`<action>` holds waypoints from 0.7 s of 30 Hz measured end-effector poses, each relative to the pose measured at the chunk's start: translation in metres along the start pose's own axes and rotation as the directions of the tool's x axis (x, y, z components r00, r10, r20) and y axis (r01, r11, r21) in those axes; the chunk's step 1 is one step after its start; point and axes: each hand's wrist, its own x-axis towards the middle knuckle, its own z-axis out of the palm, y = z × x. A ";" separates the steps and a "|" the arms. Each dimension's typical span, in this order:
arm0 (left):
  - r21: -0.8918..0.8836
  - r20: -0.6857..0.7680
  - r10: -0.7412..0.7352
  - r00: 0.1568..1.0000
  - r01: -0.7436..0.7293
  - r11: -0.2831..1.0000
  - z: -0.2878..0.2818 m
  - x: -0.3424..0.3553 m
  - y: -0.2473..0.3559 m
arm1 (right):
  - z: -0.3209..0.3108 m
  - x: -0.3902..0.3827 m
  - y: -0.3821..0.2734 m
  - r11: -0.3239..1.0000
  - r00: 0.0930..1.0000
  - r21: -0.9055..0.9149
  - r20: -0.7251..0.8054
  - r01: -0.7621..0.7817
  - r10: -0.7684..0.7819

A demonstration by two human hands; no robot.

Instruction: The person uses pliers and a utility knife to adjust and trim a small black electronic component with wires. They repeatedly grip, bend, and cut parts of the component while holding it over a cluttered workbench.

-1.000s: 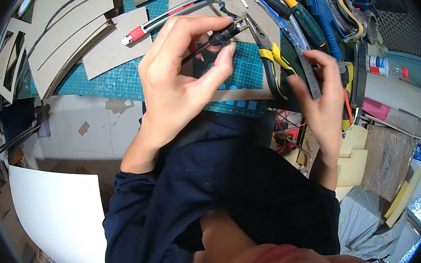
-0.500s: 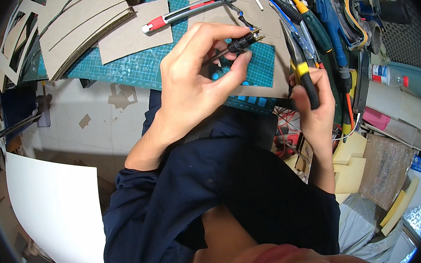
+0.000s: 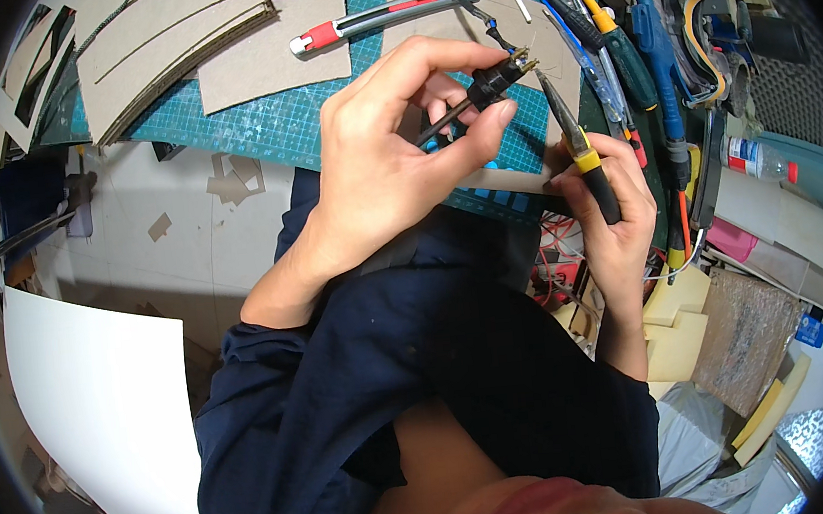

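Thumb and fingertips of my left hand (image 3: 378, 157) pinch a black electrical plug (image 3: 492, 84) with a black cable running back under the palm. Bare brass-coloured metal parts show at the plug's far end, pointing up and right. My right hand (image 3: 618, 214) is closed around needle-nose pliers (image 3: 568, 126) with black and yellow handles. Their slim tip lies right beside the metal end of the plug; whether they touch, I cannot tell. Both hands are above the green cutting mat (image 3: 259, 138).
A red and grey utility knife (image 3: 386, 19) lies on cardboard (image 3: 267, 59) beyond my hands. Stacked cardboard strips (image 3: 174, 57) are at the far left. On the right are screwdrivers (image 3: 621, 57), a blue tool (image 3: 657, 69), goggles (image 3: 700, 31) and a plastic bottle (image 3: 758, 160).
The pliers have turned and moved up and left, bringing their tip close to the plug. My left hand still grips the plug, shifted slightly right in view.
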 end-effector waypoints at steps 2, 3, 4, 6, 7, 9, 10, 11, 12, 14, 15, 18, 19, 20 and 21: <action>0.011 -0.004 0.008 1.000 -0.008 1.000 0.000 0.000 0.000 | 0.001 0.000 0.000 1.000 1.000 -0.001 -0.005 0.000 0.000; 0.015 -0.002 0.011 1.000 -0.011 1.000 0.000 0.000 0.000 | 0.001 -0.001 0.002 1.000 1.000 0.005 -0.011 0.003 -0.003; 0.018 -0.001 0.014 1.000 -0.014 1.000 0.000 0.000 0.000 | 0.001 -0.001 0.003 1.000 1.000 0.010 -0.018 0.005 -0.005; 0.021 0.000 0.034 0.999 -0.034 0.999 0.000 0.001 -0.001 | 0.000 0.001 0.004 0.999 1.000 -0.034 -0.010 0.028 -0.028; 0.024 0.001 0.044 0.999 -0.044 0.999 0.000 0.001 -0.001 | -0.001 0.002 0.005 0.998 0.999 -0.056 -0.005 0.039 -0.039; -0.008 0.020 -0.007 1.000 0.007 1.000 -0.001 0.000 0.000 | -0.001 0.003 0.006 0.997 0.999 -0.062 -0.003 0.049 -0.049; -0.024 0.030 -0.031 0.999 0.032 0.999 -0.002 0.000 0.002 | -0.002 0.003 0.006 0.996 0.999 -0.064 -0.003 0.054 -0.054; -0.038 0.058 -0.065 0.996 0.068 0.997 -0.004 0.000 0.004 | -0.002 0.002 0.008 0.998 0.998 -0.036 -0.020 0.053 -0.054; -0.051 0.088 -0.099 0.991 0.103 0.993 -0.005 0.000 0.007 | -0.002 -0.001 0.012 0.999 0.998 -0.007 -0.040 0.053 -0.053; -0.055 0.128 -0.131 0.983 0.139 0.989 -0.008 0.001 0.007 | -0.002 -0.003 0.012 0.997 0.995 0.059 -0.086 0.046 -0.041; -0.046 0.135 -0.133 0.982 0.140 0.989 -0.008 0.001 0.004 | -0.002 -0.002 0.010 0.996 0.993 0.090 -0.117 0.001 0.010; -0.071 0.142 -0.168 0.975 0.179 0.981 -0.009 0.000 0.004 | -0.005 0.009 0.004 0.978 0.990 -0.205 -0.126 0.029 -0.056; -0.088 0.143 -0.183 0.973 0.197 0.976 -0.008 0.000 0.004 | -0.004 0.010 0.005 0.964 0.990 -0.264 -0.123 0.031 -0.066; -0.087 0.142 -0.178 0.974 0.191 0.978 -0.008 0.000 0.004 | -0.003 0.011 0.007 0.946 0.990 -0.323 -0.118 0.033 -0.075; -0.086 0.140 -0.173 0.975 0.186 0.979 -0.008 0.000 0.002 | -0.001 0.013 0.009 0.924 0.990 -0.381 -0.112 0.035 -0.084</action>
